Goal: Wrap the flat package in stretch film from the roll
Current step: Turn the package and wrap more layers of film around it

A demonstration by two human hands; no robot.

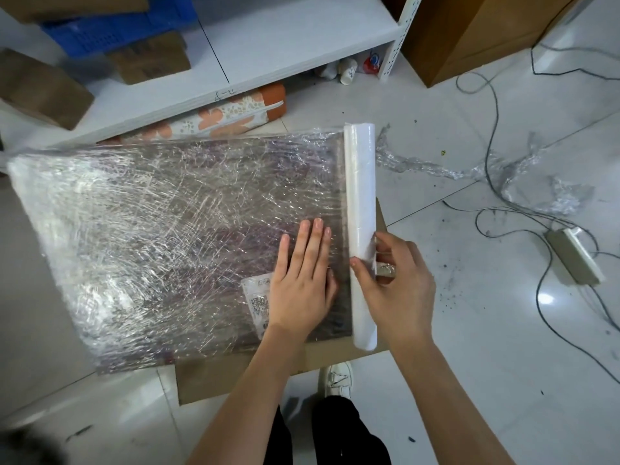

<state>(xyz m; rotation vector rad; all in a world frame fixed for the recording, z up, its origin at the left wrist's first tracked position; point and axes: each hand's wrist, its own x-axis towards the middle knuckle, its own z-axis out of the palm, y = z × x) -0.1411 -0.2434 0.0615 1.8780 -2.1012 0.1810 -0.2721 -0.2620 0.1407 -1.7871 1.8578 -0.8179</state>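
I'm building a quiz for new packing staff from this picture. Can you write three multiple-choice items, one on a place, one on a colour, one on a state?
1. Where does the film roll lie?
A. along the package's right edge
B. on the shelf
C. across the package's middle

2. What colour is the crate on the shelf?
A. red
B. blue
C. green

3. How is the left hand?
A. curled round the roll
B. flat on the wrapped package
C. lifted clear

Key: 1 A, the roll lies along that edge; 2 B, its lattice is blue; 3 B, fingers straight on the film while the right hand holds the roll.
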